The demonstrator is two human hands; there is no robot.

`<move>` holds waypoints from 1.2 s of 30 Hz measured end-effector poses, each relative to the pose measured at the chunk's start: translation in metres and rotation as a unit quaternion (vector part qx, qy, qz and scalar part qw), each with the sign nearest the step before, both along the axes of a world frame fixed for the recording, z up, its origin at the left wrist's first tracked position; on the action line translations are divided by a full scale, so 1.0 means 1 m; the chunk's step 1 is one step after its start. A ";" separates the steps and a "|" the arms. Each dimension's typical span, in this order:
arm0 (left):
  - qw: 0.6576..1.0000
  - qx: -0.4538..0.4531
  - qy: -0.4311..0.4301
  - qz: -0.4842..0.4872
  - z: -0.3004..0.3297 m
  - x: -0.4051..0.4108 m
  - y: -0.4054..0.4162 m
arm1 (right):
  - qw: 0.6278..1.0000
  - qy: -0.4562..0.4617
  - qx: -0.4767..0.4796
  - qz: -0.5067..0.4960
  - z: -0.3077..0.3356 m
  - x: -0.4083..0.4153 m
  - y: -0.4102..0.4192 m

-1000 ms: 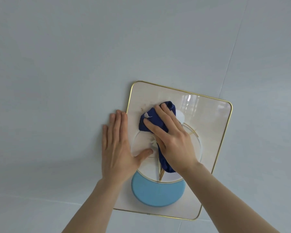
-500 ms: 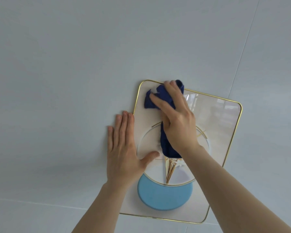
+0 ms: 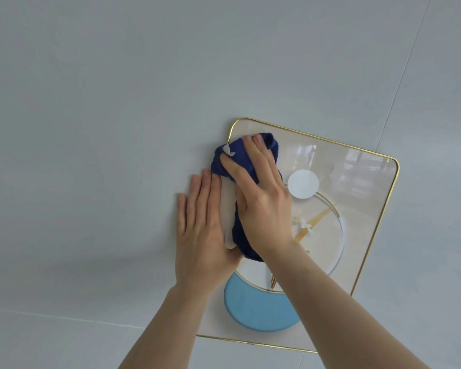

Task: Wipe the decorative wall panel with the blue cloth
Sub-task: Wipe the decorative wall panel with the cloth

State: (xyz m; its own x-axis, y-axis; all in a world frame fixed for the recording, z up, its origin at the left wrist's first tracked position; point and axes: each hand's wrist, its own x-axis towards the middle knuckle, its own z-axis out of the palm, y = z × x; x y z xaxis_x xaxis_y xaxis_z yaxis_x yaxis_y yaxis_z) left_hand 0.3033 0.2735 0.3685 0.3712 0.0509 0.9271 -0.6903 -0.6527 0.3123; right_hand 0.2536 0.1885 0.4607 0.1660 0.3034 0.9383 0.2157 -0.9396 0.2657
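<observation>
One view only, from the head camera, and it shows both hands on the work. The decorative wall panel (image 3: 357, 182), gold-edged and glossy, lies flat against the pale wall (image 3: 117, 102), tilted clockwise in frame. The right hand (image 3: 261, 203) presses the blue cloth (image 3: 240, 153) onto the panel's upper-left part, fingers curled over and closed on the bunched fabric. The cloth's long axis follows the panel's left edge, from the top-left corner down under the palm to a tail near the wrist; its upper end appears to overhang the gold rim onto the wall, though the rim is hidden there. A small white tag (image 3: 229, 150) shows at that end. The left hand (image 3: 200, 222) lies flat and open, fingers together, gripping nothing, straddling the left edge just beside the cloth, apparently steadying the panel. In judgement, the unwiped remainder lies to the right of and below the cloth: the white disc (image 3: 303, 184), the gold ring motif (image 3: 328, 206) and the blue disc (image 3: 258, 312); the right hand is the nearer. No container is in view, and nothing is held but the cloth
</observation>
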 end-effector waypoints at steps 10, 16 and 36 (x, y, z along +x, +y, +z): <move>0.998 -0.026 0.006 -0.051 0.001 -0.004 0.006 | 0.997 0.018 -0.053 -0.053 -0.012 -0.015 -0.023; 0.998 -0.029 0.012 -0.048 0.001 -0.006 0.005 | 0.998 0.004 -0.009 -0.058 -0.027 -0.026 -0.039; 0.998 0.026 0.053 -0.022 0.010 -0.029 0.019 | 0.982 0.115 -0.038 -0.143 -0.073 -0.070 -0.067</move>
